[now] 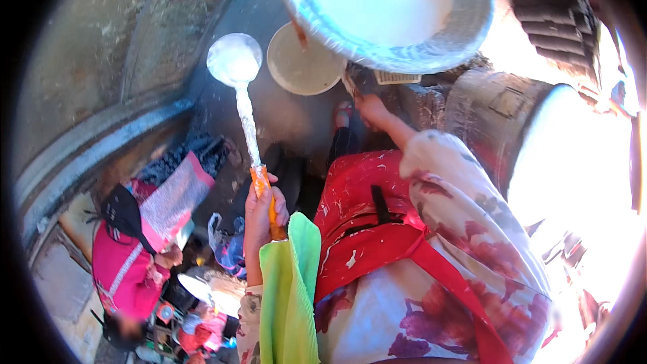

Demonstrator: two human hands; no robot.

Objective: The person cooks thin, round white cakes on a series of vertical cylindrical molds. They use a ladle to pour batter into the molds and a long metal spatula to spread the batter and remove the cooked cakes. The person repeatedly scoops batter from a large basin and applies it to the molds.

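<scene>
My left hand [265,207] is wrapped around the orange handle [260,182] of a long ladle. The ladle's shaft [246,116] looks bound in shiny foil or clear wrap, and its round bowl [234,59] is brightly lit and whitish. My right hand [373,110] grips a brown stick-like piece [349,81] just below a large metal pot [349,50]. Pale, glaring liquid [379,0] fills the pot. Beside the bowl of the ladle stands a round, light-coloured container [303,68], partly hidden under the pot's rim.
A big metal drum [485,116] lies to my right. At lower left a person in pink [126,263] bends beside a plastic bag [227,247] and assorted goods. A green towel [290,293] hangs near my left forearm. A metal wall [91,50] curves along the left.
</scene>
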